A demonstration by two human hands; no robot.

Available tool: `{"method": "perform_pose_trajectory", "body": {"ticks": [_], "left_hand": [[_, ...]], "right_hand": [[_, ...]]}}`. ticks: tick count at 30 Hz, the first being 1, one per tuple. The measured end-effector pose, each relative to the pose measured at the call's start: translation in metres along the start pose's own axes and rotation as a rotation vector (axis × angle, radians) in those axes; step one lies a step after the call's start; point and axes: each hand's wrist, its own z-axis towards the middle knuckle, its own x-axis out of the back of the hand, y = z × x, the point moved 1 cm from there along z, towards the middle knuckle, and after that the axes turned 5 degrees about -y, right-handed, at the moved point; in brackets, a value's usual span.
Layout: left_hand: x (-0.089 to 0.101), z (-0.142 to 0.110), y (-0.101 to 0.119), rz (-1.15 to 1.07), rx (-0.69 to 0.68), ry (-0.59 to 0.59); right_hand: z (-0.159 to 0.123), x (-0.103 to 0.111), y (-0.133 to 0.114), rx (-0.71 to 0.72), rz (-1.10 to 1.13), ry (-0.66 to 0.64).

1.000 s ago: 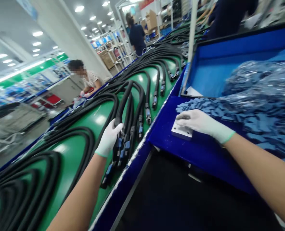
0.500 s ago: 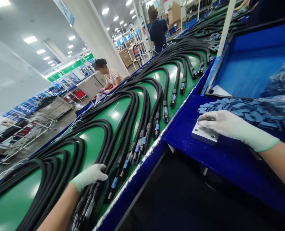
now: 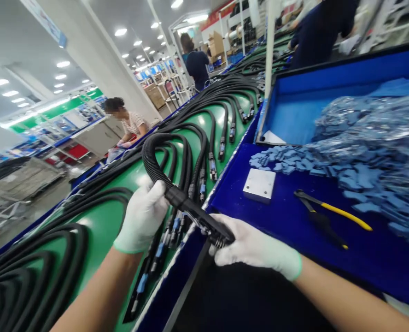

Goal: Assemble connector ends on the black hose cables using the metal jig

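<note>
Left hand (image 3: 144, 219), gloved, closes around the black hose (image 3: 154, 163) below its bend, over the green table (image 3: 102, 221). Near that table's right edge, several other hoses (image 3: 213, 133) carry small blue pieces (image 3: 160, 250) by their ends; none is visible on the held one, and what work remains cannot be told. The held end's long axis slants from the left hand across the edge, tip aimed down and rightward. The right hand (image 3: 251, 242), also gloved, grasps that tip, fingers wrapped about it. Farther right, on the blue table (image 3: 277, 221), lie a metal block (image 3: 260, 182), loose blue parts (image 3: 294, 159) and yellow-handled pliers (image 3: 346, 216).
</note>
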Motion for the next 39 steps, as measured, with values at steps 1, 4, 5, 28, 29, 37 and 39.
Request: {"method": "perform_pose_trajectory", "body": {"ticks": [1,4,5,28,29,37,39], "left_hand": [[-0.018,0.003,-0.003,0.108,0.012,0.011],[-0.054,0.005,-0.008,0.530,-0.102,0.121],[-0.064,0.004,-0.009,0.660,-0.261,0.066],[-0.172,0.005,-0.023,0.270,0.214,-0.472],[-0.172,0.008,-0.020,0.254,0.220,-0.455],[-0.172,0.017,-0.012,0.285,0.118,-0.430],[-0.174,0.018,-0.013,0.297,0.103,-0.429]], "right_hand": [[-0.007,0.002,0.002,0.014,0.031,0.058],[-0.038,0.020,0.002,0.003,0.009,0.201],[-0.050,0.027,0.001,-0.022,0.003,0.201],[-0.148,0.117,-0.025,-0.349,-0.800,0.849],[-0.144,0.109,-0.029,-0.251,-0.784,0.781],[-0.110,0.061,-0.058,0.312,-0.645,0.450],[-0.108,0.060,-0.061,0.331,-0.634,0.423]]}}
